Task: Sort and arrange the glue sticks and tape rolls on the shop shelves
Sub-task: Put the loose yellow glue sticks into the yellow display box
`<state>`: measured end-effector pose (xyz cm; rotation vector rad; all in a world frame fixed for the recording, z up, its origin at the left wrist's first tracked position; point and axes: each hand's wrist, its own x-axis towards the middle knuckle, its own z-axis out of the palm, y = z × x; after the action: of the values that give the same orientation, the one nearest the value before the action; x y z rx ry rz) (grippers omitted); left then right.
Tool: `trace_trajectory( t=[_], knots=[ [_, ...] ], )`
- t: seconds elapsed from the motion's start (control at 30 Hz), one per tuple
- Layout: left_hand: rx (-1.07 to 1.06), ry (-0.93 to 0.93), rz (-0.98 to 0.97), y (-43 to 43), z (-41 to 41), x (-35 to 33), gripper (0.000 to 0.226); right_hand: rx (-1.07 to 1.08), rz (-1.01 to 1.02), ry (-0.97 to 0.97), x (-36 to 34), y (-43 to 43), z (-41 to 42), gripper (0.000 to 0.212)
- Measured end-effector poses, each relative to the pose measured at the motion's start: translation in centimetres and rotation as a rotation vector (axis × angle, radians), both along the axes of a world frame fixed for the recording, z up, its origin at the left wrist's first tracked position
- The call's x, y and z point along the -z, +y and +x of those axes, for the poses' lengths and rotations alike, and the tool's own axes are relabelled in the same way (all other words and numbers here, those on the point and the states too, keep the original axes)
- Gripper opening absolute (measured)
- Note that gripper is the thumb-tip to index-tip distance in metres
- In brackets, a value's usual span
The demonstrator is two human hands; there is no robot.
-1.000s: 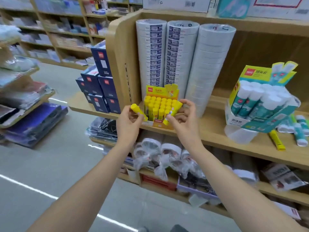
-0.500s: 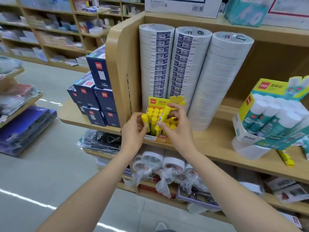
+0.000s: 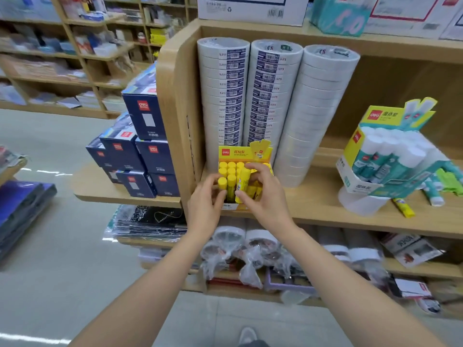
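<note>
Head view: the right hand [image 3: 265,196] is pinching a raised glue stick [image 3: 244,177] upright, apparently to align it with a free slot in the display box [image 3: 244,152]. The left hand [image 3: 205,204] is gripping a corner glue stick [image 3: 222,184], fingers curled, probably seating it. The box is standing on the shelf [image 3: 313,209], before the tape roll stacks [image 3: 250,96].

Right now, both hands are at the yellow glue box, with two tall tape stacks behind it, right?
Nearly. The head view shows three tall tape stacks behind the yellow glue box, not two; the left hand and right hand are at it.
</note>
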<state>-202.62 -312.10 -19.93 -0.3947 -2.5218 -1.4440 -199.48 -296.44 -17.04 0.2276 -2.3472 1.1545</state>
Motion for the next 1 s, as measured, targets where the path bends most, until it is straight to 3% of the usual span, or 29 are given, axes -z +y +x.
trace_trajectory(
  t=[0.3, 0.47, 0.57, 0.73, 1.0],
  knots=[
    [0.114, 0.089, -0.008, -0.1, 1.0, -0.3, 0.031, 0.052, -0.064, -0.024, 0.0, 1.1, 2.5, 0.052],
    [0.165, 0.234, 0.023, -0.3, 0.5, -0.7, 0.015, 0.101, -0.088, -0.008, 0.1, 0.6, 2.4, 0.053],
    [0.158, 0.229, 0.093, -0.5, -0.3, -0.3, 0.020, 0.145, -0.098, 0.016, 0.4, 0.0, 2.1, 0.054],
    [0.233, 0.219, 0.039, -1.1, -0.5, 0.4, 0.031, 0.193, -0.047, 0.054, 0.9, -0.8, 1.8, 0.056],
    [0.250, 0.126, 0.142, -0.8, -0.9, 0.3, 0.023, 0.262, 0.121, 0.130, 1.0, -1.4, 1.5, 0.050]
  ],
)
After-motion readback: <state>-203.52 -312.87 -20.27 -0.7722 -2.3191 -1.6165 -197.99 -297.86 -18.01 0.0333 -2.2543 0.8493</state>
